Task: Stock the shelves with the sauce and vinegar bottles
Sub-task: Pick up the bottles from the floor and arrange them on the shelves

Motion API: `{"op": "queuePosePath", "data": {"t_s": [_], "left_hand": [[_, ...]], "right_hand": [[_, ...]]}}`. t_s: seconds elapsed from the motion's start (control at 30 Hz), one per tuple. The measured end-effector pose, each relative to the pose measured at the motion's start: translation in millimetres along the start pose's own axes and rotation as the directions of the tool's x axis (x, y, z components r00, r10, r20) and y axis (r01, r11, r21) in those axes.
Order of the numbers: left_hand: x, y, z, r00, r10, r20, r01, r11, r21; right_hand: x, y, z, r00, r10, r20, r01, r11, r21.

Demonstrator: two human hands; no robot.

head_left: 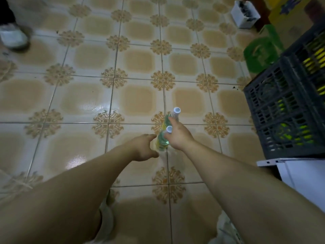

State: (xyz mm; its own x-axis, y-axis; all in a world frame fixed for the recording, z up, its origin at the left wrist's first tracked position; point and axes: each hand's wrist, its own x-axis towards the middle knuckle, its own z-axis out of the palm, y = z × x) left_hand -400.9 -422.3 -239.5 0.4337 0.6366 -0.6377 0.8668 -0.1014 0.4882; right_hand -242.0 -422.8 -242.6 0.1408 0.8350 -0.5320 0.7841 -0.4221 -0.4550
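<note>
Underfoot, glossy patterned tiles (84, 101) — right hand (178, 137) grips two bottles (162, 140).

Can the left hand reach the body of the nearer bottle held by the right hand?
Probably yes. The left hand is open beside the nearer bottle; the right hand holds it by the neck, so its body is free.

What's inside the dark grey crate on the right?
Through the slotted walls of the crate, yellow and green patches show, possibly stocked bottles. The walls and blur hide their shape and number.
</note>
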Motion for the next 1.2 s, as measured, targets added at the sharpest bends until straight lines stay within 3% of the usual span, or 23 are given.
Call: {"op": "queuePosePath", "data": {"t_s": [0.27,0.47,0.67,0.87,1.0,1.1,1.2], "left_hand": [[1,1,12,0.999,0.012,-0.033,-0.013,0.999,-0.043],[-31,16,4,0.999,0.02,-0.037,-0.021,0.999,-0.032],[-94,65,-23,0.966,0.207,-0.153,-0.233,0.956,-0.176],[-178,130,-47,0.819,0.418,-0.392,-0.542,0.789,-0.29],[-228,185,-56,0.711,0.503,-0.491,-0.689,0.636,-0.346],[-266,230,-56,0.643,0.58,-0.5,-0.765,0.512,-0.39],[-305,276,-49,0.587,0.654,-0.478,-0.806,0.417,-0.419]], "right_hand": [[-5,13,14,0.996,0.002,-0.087,-0.006,0.999,-0.039],[-68,0,-35,0.974,-0.081,-0.212,0.089,0.996,0.029],[-170,-32,-113,0.85,-0.223,-0.478,0.309,0.945,0.108],[-274,-74,-188,0.595,-0.222,-0.772,0.535,0.826,0.175],[-340,-88,-237,0.464,-0.206,-0.862,0.592,0.795,0.128],[-390,-77,-261,0.447,-0.208,-0.87,0.565,0.82,0.094],[-440,-45,-270,0.531,-0.225,-0.817,0.52,0.847,0.105]]}}
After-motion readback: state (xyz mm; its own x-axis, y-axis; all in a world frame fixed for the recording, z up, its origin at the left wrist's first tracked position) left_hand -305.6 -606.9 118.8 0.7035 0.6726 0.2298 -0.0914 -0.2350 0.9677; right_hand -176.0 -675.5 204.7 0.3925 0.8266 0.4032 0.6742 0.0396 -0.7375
